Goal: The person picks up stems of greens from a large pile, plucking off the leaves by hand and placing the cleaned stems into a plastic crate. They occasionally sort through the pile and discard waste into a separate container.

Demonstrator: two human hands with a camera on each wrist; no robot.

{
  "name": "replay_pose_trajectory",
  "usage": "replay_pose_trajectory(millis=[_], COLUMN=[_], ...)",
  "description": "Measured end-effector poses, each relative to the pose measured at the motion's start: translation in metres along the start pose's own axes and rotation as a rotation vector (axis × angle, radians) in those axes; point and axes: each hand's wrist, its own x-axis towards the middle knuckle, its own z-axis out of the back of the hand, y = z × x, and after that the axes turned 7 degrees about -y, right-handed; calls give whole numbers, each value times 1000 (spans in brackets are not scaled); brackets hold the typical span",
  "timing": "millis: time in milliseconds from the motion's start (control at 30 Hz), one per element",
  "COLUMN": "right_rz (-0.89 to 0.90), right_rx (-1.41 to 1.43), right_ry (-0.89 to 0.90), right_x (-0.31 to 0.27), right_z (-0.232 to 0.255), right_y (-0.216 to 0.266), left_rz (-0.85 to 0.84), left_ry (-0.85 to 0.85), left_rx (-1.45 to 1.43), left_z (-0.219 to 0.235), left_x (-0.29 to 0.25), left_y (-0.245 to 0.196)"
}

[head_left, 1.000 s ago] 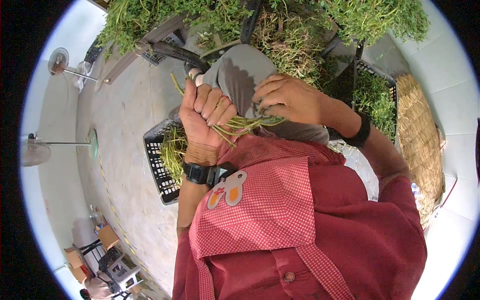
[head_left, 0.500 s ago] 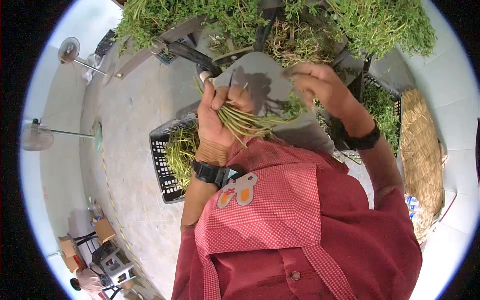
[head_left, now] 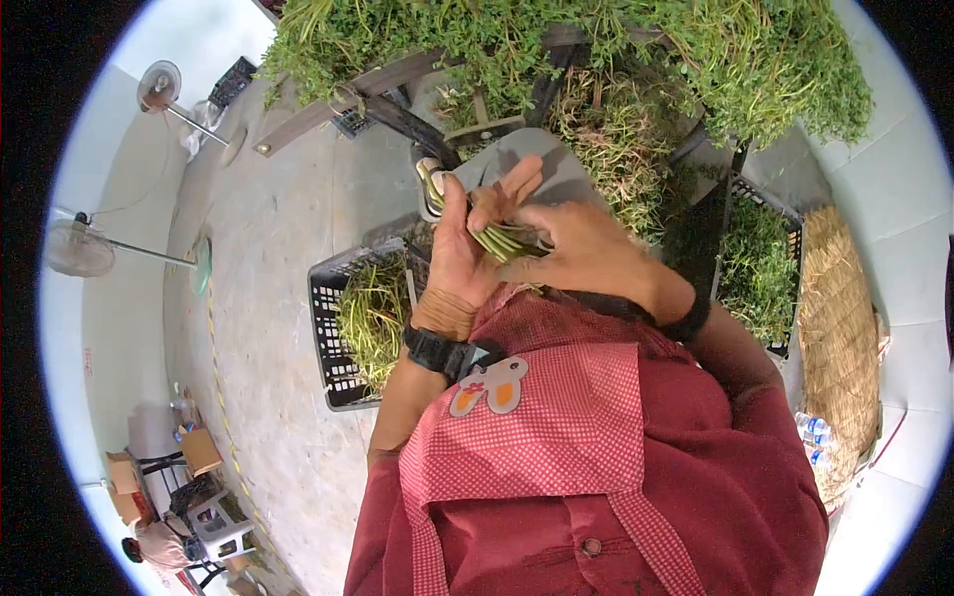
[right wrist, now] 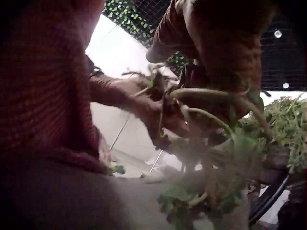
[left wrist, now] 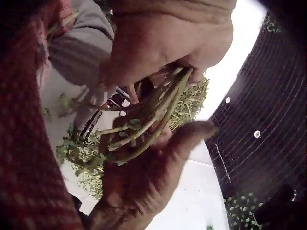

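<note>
In the head view a small bunch of green plant stems (head_left: 500, 244) lies across the palm of my left hand (head_left: 467, 238), in front of the apron. At least one left finger bends over the bunch, while other fingers and the thumb stand out straight. From the other side my right hand (head_left: 596, 250) cups the bunch, its fingers above and below it. The left wrist view shows the stems (left wrist: 165, 108) coming out of the left hand's grip and curving over the right palm. Small leaves hang blurred below the stems in the right wrist view.
Leafy greens (head_left: 417, 50) are heaped on a table edge ahead, with tangled stalks (head_left: 616, 139) under it. A black crate (head_left: 320, 318) of stems stands to the left, another crate (head_left: 730, 228) of greens to the right. Fans (head_left: 159, 87), a straw mat (head_left: 835, 298) and bottles (head_left: 817, 429) are around.
My right hand swung away from the stems to the upper right, then came back against the bunch. Some left fingers have straightened from a tighter grip. The head view has shifted slightly.
</note>
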Motion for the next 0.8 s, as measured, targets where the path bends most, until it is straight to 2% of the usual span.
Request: replay_pose_trajectory(millis=[67,200,267,333,400,500,633,700,800], right_rz=[-50,-10,-6,-7,19,-36,-119,-135,-84], right_rx=[-5,-27,-25,-21,163,83,-39,-92,-150], right_ry=[8,17,14,11,-58,-130,-112,-279,-216], right_x=[2,4,5,5,6,8,8,8,5], right_z=[-13,-25,-27,-33,-41,-36,-35,-40,-38], right_y=[-5,-7,-5,-11,-20,-19,-12,-7,-8], left_rz=[-13,-22,-55,-95,-189,-189,-243,-234,-175], left_ry=[-49,-80,-84,-44,-165,-161,-215,-248,-278], left_rx=[-10,33,172,179,419,301,263,274,184], left_z=[6,12,14,16,15,10,15,18,12], left_x=[-1,-4,-4,-4,-5,-7,-1,3,1], left_y=[1,1,0,1,1,6,14,15,12])
